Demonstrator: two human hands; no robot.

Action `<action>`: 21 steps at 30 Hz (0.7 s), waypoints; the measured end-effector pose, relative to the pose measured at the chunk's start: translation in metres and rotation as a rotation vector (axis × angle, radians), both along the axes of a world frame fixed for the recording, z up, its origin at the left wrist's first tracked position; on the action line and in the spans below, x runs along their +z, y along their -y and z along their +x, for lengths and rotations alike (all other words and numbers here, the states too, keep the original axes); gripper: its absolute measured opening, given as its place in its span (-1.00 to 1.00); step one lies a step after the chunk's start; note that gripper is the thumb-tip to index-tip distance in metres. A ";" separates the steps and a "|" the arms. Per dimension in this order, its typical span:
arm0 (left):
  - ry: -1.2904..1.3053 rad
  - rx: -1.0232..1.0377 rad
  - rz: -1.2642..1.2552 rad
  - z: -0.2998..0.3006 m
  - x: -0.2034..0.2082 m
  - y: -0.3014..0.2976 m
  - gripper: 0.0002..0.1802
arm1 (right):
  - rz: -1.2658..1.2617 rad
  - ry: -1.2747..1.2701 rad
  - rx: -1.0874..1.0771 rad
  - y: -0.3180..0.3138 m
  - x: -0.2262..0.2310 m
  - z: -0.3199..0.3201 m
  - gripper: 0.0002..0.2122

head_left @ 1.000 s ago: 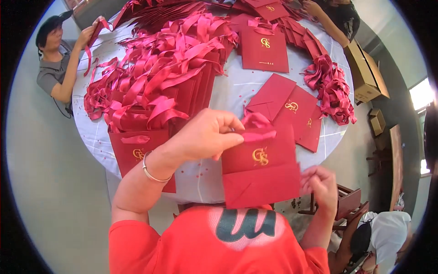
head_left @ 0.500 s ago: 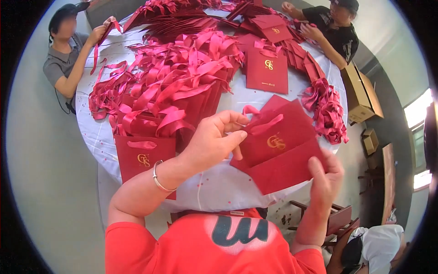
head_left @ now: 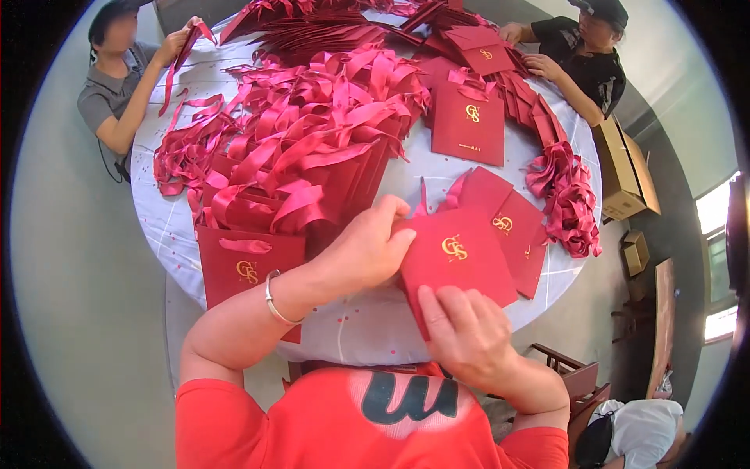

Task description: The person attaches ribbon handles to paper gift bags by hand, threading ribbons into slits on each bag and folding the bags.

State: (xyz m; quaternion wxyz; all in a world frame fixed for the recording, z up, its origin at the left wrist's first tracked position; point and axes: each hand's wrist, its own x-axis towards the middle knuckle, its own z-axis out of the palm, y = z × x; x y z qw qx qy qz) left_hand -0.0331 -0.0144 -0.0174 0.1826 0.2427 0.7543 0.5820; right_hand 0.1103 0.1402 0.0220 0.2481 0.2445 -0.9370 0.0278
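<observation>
One round white table (head_left: 367, 328) bears many red bags (head_left: 344, 184), too crowded for counting. Over its near part is one held bag (head_left: 473, 273): the left hand (head_left: 371, 246) pinches its upper left corner, the right hand (head_left: 473, 336) grips its lower edge. One gold emblem (head_left: 455, 248) marks its front.

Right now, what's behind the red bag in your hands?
Behind the held bag, flat red bags peek out on the white tablecloth; whatever it covers there can't be seen.
</observation>
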 end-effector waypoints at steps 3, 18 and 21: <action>-0.335 -0.004 -0.130 0.003 -0.002 -0.002 -0.65 | -0.035 0.015 0.070 0.009 -0.007 0.000 -0.57; -0.675 -0.059 -0.574 0.019 0.024 0.007 -0.71 | -0.461 -0.119 -0.405 -0.125 -0.001 -0.047 -0.91; -0.772 -0.012 -0.451 0.021 0.027 0.006 -0.75 | -0.567 -0.140 -0.628 -0.174 -0.002 -0.042 -0.91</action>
